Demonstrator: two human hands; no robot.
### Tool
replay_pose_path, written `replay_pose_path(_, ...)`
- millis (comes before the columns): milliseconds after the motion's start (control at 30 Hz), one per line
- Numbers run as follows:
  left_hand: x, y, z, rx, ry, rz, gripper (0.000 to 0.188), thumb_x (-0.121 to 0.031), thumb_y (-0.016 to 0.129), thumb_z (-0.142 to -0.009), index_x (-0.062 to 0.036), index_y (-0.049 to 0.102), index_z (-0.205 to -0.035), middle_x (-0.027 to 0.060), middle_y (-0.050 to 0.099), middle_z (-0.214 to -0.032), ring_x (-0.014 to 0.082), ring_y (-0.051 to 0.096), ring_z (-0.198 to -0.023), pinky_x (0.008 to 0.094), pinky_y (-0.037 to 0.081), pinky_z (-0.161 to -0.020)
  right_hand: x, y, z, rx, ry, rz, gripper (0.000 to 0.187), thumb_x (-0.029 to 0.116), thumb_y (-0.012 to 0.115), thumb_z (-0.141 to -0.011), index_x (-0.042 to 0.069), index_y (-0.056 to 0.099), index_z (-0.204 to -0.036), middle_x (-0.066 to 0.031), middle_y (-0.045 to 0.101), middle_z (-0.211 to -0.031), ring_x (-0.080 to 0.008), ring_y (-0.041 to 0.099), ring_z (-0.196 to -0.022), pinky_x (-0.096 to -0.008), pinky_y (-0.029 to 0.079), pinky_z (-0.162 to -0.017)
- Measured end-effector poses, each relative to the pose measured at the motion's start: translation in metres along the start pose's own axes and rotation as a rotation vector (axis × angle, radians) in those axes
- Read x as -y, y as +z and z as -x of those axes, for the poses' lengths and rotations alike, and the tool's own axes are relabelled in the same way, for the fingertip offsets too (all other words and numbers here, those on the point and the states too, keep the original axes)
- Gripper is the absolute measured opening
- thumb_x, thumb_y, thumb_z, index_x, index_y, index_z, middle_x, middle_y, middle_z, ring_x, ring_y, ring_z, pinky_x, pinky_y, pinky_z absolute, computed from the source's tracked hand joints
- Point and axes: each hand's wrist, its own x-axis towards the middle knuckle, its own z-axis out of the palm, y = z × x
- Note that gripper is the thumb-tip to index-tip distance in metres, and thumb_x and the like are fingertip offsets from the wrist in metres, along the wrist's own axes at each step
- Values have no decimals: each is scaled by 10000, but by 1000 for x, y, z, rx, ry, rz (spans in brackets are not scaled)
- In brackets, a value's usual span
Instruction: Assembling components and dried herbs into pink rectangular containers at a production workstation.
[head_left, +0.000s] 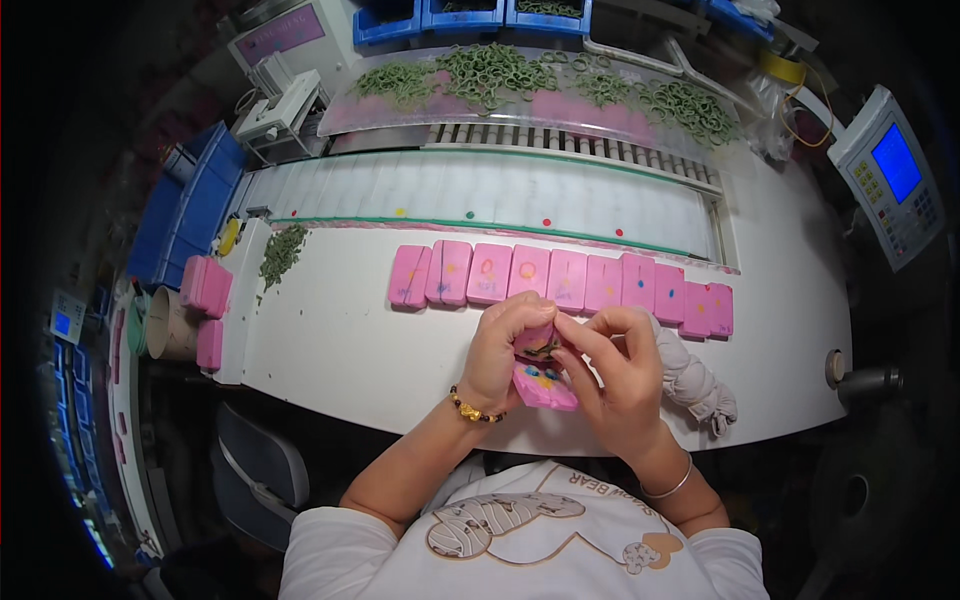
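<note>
I see my left hand point(503, 352) and right hand point(612, 370) both pinching one pink block point(545, 385) over the white bench point(350, 340), row of pink blocks point(560, 280) just behind.

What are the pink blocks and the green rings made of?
The pink blocks look like matte plastic or foam: flat, even colour with no shine and rounded corners. Which one is hard to tell. The left hand and right hand hold one such block. The green rings look like soft rubber, since they lie tangled and bent in heaps.
</note>
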Motion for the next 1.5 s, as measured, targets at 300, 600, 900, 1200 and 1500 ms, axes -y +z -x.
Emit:
replay_pose_path(300, -5, 19, 0, -5, 15, -36, 167, -159, 419, -931, -63, 455, -799, 33, 498, -757, 132, 533, -655, 281, 469, -635, 2, -7, -5, 89, 154, -165, 190, 51, 735, -763, 21, 635, -921, -137, 535, -1037, -262, 542, -859, -360, 449, -705)
replay_pose_path(600, 4, 9, -1, -124, 74, -138, 134, -147, 395, -933, -59, 495, -922, 24, 477, -893, 126, 509, -838, 254, 436, -779, 4, -1, -4, 85, 57, 0, 147, 31, 709, -767, 27, 599, -863, -143, 556, -1049, -297, 523, -935, -381, 424, -821)
replay_pose_path(900, 12, 1, -3, -156, 211, -201, 124, -110, 397, -912, -51, 491, -967, 40, 476, -960, 128, 458, -936, 262, 378, -908, 2, 4, 0, 93, -9, 4, 228, 52, 717, -749, 73, 574, -926, -44, 629, -886, -302, 572, -1020, -476, 360, -926)
replay_pose_path(1200, 6, 12, 1, -190, 289, -242, 104, -60, 383, -897, -12, 471, -922, 57, 454, -965, 147, 443, -934, 273, 353, -941, -1, 6, 0, 80, -35, 20, 215, 43, 713, -755, 47, 566, -912, -61, 609, -870, -303, 584, -963, -467, 383, -906)
replay_pose_path(1500, 12, 0, -2, -187, 376, -431, 131, -183, 406, -940, -53, 425, -947, 85, 521, -862, 149, 556, -730, 265, 475, -639, -8, -2, -5, 57, 439, -459, 97, 32, 647, -863, 15, 562, -907, -68, 600, -881, -191, 591, -926, -332, 449, -816)
